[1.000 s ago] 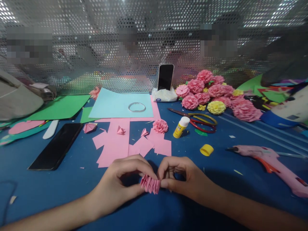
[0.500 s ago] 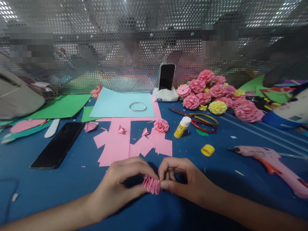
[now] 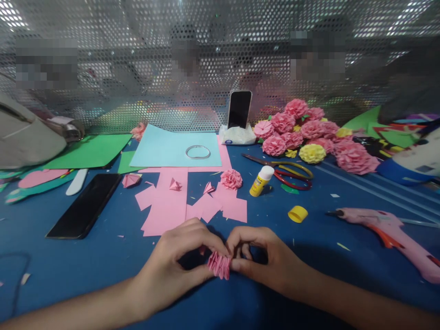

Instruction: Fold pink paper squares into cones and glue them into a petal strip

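Low in the middle of the view, a pleated pink paper piece [image 3: 220,266] is held between both hands above the blue table. My left hand [image 3: 184,256] pinches it from the left with thumb and fingers. From the right, my right hand [image 3: 256,252] grips its edge between thumb and index finger, the other fingers curled. Beyond my hands lie flat pink paper sheets [image 3: 168,206] and cut pieces, with small folded pink bits [image 3: 175,184] on top. A round pink paper flower [image 3: 231,179] rests at their right end.
A glue stick [image 3: 261,181] stands uncapped, its yellow cap [image 3: 297,214] nearby. Scissors [image 3: 292,172] and a pink glue gun [image 3: 385,229] lie right. Paper flowers [image 3: 295,128] pile up behind. A black phone [image 3: 84,206] lies left; another phone [image 3: 239,110] stands before a perforated metal screen [image 3: 137,91].
The pleated pink piece sits slightly further right and its folds look a little more upright. Both hands keep their pinch; the whole view has shifted slightly.
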`<state>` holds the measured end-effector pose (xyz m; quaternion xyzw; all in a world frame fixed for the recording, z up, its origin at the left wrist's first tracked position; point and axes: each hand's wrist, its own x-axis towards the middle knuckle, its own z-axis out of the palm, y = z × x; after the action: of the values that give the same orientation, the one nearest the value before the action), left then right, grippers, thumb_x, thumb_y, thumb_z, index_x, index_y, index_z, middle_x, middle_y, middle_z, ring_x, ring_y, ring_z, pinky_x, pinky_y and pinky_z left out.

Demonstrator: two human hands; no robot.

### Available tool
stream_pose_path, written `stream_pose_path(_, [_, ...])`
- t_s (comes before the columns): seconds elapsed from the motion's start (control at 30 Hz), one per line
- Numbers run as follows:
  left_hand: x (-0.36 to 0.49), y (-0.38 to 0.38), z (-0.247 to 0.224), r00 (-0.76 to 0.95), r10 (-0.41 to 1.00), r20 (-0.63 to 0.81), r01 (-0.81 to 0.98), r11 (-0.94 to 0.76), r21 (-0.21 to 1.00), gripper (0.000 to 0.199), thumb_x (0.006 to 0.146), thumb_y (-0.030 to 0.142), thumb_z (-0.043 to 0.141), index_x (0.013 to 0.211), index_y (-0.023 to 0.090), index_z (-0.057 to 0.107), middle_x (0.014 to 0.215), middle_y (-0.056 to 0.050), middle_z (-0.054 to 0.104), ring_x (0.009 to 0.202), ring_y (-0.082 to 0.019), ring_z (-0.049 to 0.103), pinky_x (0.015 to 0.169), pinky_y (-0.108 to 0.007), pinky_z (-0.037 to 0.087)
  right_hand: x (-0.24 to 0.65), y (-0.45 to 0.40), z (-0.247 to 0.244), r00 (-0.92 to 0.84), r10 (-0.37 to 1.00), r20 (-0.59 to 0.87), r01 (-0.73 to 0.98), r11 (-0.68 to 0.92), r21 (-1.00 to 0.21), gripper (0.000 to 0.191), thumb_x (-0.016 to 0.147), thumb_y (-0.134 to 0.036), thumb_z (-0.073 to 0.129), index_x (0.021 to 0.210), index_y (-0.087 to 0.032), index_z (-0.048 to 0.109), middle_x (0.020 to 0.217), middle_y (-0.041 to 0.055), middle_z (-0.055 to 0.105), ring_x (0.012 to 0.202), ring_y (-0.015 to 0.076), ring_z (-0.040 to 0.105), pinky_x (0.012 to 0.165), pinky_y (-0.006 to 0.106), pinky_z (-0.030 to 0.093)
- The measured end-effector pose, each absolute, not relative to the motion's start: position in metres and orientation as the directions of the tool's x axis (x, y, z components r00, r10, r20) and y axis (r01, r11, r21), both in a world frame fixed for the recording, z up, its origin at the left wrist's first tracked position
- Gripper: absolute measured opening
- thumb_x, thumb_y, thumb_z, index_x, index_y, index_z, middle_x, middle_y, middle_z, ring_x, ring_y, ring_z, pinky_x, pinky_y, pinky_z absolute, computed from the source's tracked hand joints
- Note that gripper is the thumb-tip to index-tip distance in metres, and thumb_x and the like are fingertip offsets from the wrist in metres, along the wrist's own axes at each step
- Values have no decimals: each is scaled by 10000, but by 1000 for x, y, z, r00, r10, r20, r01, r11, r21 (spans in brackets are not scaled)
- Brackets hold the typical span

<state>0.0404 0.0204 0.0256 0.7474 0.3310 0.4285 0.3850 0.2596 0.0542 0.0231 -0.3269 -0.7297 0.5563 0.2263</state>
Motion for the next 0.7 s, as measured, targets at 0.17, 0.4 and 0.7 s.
stream_pose_path(0.17, [42,20,26,409,868,281,186,-380,906,16,864,165,729,879,170,732,785,-33,693,714,-142,604,674,-247,466,259,55,23,-681,731,-47,216,140,-966,139,847,-290,675,812,-157,654,781,6,616,645,110,467,611,238,372])
stream_pose_path(0.4, [47,23,20,349,930,110,34,-130,991,103,778,104,785,841,156,721,807,-12,665,742,-116,624,708,-212,502,254,59,23,-652,742,-153,214,-14,-977,210,776,-317,770,785,-142,653,637,-41,536,560,81,413,546,216,315])
stream_pose_path(0.7, [45,28,19,429,898,-100,-146,178,973,130,768,139,796,869,128,715,792,-16,682,718,-96,645,725,-198,543,253,66,25,-652,715,-254,189,-171,-967,286,711,-348,820,767,-142,631,698,-9,626,590,78,464,564,196,344])
